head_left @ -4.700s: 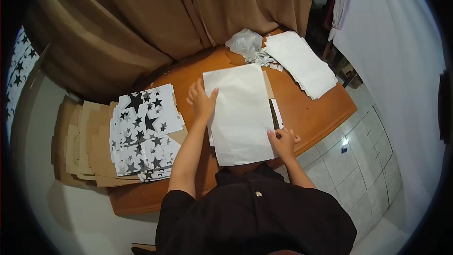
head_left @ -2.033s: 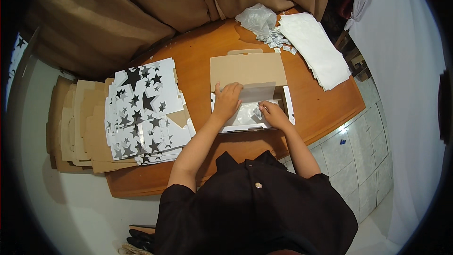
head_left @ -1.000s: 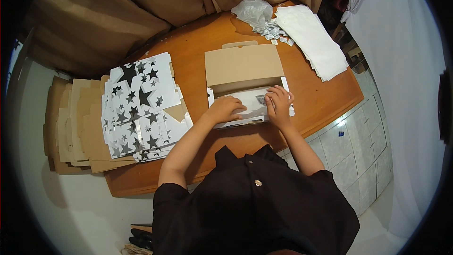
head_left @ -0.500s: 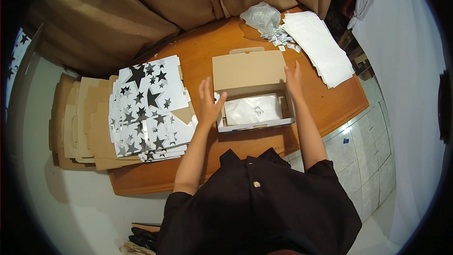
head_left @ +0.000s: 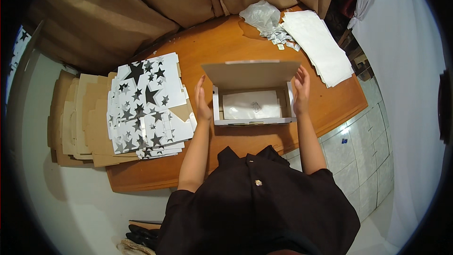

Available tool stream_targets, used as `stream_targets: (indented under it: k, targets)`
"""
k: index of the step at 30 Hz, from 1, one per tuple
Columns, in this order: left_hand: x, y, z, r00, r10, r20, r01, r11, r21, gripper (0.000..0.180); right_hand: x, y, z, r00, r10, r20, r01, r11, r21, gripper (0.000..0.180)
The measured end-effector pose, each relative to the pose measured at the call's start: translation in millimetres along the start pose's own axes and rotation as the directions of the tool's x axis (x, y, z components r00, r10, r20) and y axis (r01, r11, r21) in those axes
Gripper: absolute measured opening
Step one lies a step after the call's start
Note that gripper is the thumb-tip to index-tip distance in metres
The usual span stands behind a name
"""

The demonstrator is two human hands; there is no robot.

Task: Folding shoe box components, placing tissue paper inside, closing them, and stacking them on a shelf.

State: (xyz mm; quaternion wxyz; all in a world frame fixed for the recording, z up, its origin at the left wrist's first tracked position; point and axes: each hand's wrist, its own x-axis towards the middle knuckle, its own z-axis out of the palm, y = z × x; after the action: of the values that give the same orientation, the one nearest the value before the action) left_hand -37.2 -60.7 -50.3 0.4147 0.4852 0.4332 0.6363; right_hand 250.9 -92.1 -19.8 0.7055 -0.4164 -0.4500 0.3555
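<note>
A cardboard box (head_left: 255,122), brown inside with white outer walls, stands in front of me with its lid (head_left: 255,72) raised. Inside lies a flat white packet (head_left: 245,105) with a small diamond-shaped mark. My left hand (head_left: 203,101) is at the lid's left side, fingers stretched upward. On the opposite side, my right hand (head_left: 302,89) has its fingers extended along the lid's right edge and seems to touch it. Neither hand is wrapped round anything; whether the left fingers touch the lid I cannot tell.
To the left lie stacked white sheets of star-printed cardboard (head_left: 151,99) and brown flattened cardboard (head_left: 89,118). At the far right are white paper sheets (head_left: 318,47), several small sachets (head_left: 283,38) and a clear plastic bag (head_left: 262,15). The wooden table's (head_left: 155,177) edge curves nearby.
The lid has tilted up and toward me, its front edge now higher above the box. Both hands have shifted along its sides, the right slightly rightward.
</note>
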Motion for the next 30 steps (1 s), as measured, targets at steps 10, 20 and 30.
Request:
stream_targets:
  k: [10, 20, 30]
  targets:
    - [-114.5, -16.3, -11.5, 0.710, 0.531, 0.462, -0.641, 0.214, 0.737, 0.037, -76.5, 4.1, -13.0, 1.000, 0.028, 0.003, -0.027, 0.979, -0.201, 0.088]
    - [-112.8, -21.7, 6.2, 0.636, 0.577, 0.513, -0.626, -0.004, 0.780, 0.023, -89.8, -4.8, -1.9, 0.999, -0.016, -0.045, 0.004, 0.968, -0.251, 0.081]
    - [-126.9, -25.7, 2.5, 0.577, 0.639, 0.508, -0.712, 0.091, 0.696, 0.016, -119.4, 16.7, -10.0, 0.989, -0.122, -0.081, 0.058, 0.833, -0.551, 0.069]
